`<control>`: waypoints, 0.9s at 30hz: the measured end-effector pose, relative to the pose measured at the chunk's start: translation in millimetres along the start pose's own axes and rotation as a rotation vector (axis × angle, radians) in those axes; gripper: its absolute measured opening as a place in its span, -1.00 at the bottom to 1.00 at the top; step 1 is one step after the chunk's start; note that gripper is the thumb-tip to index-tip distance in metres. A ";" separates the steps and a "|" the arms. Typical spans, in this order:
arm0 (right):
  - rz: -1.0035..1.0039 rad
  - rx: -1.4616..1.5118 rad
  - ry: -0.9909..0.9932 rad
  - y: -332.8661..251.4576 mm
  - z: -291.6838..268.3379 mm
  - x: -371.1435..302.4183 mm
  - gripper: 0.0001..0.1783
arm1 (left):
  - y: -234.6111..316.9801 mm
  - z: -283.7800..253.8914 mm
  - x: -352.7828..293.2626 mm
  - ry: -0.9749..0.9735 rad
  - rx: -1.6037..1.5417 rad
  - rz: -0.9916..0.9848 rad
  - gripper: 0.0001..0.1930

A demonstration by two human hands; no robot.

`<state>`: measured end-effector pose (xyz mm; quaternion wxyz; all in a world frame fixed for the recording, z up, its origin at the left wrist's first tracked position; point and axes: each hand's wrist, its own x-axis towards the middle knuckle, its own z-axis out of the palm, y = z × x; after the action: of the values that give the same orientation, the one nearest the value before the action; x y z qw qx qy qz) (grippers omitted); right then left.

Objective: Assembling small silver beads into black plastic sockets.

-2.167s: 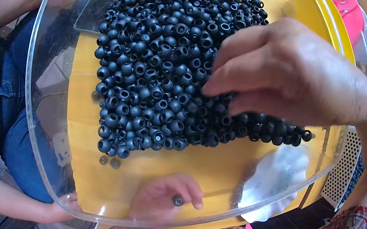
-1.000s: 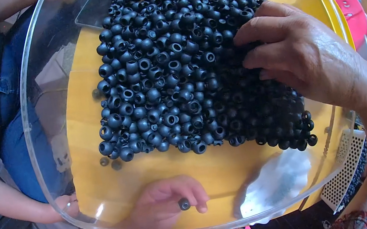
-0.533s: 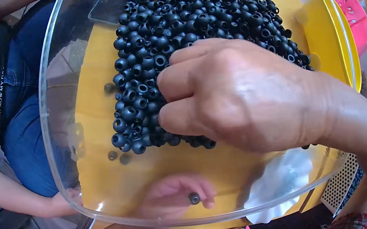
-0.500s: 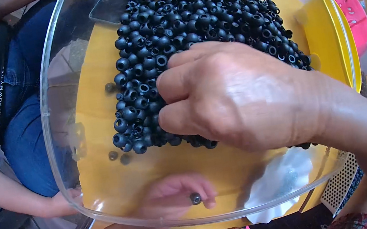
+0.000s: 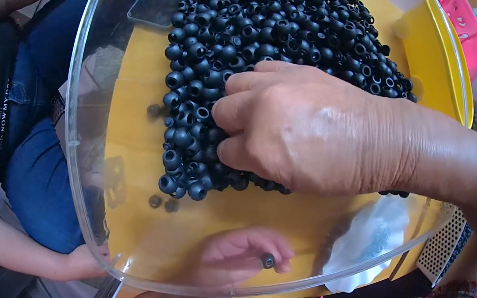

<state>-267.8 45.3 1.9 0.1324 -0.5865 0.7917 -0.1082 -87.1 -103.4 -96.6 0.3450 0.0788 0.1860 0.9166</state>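
A broad heap of black round beads with open holes (image 5: 269, 25) lies within a large clear plastic tub (image 5: 74, 106). My right hand (image 5: 310, 131) reaches over the tub's near right side and rests on the heap's near part. Its fingers are bent down among the beads; their tips, and anything between them, are hidden. Below the heap, my left hand (image 5: 230, 256) shows through the clear wall, palm partly turned up. A single black bead (image 5: 267, 260) sits at its curled fingertips.
A few loose beads (image 5: 155, 201) lie left of the heap. A white wavy-edged dish (image 5: 366, 244) stands near the front right, a yellow container (image 5: 433, 56) at the right, pink plastic chairs (image 5: 461, 20) beyond. Another person's arm (image 5: 24, 251) touches the tub's left rim.
The tub and heap appear slightly farther right in the picture. Both hands keep nearly the same places relative to them, the right still in the beads, the left still with one bead.
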 end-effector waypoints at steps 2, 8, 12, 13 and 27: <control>-0.029 -0.011 -0.003 -2.2 -2.2 2.5 -0.84 | 0.1 -0.5 -2.1 0.014 -0.001 -0.002 -0.75; -0.026 0.133 -0.047 -9.0 -2.8 -9.6 -0.85 | 3.0 10.1 -1.3 0.059 -0.106 -0.030 -0.77; 0.064 0.191 -0.134 -4.5 -6.8 -13.0 -0.86 | 4.9 21.1 3.9 0.259 -0.074 -0.076 -0.82; 0.080 0.228 -0.186 -2.2 -9.4 -11.4 -0.86 | 6.6 22.4 5.1 0.247 -0.081 -0.053 -0.82; 0.015 -0.067 -0.628 -8.1 -59.0 20.0 -0.87 | 18.9 35.3 17.1 0.333 -0.095 -0.095 -0.77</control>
<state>-285.9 24.7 58.5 0.3516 -0.5896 0.7194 0.1054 -101.7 -95.0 -56.5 0.3555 -0.0996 0.2005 0.9075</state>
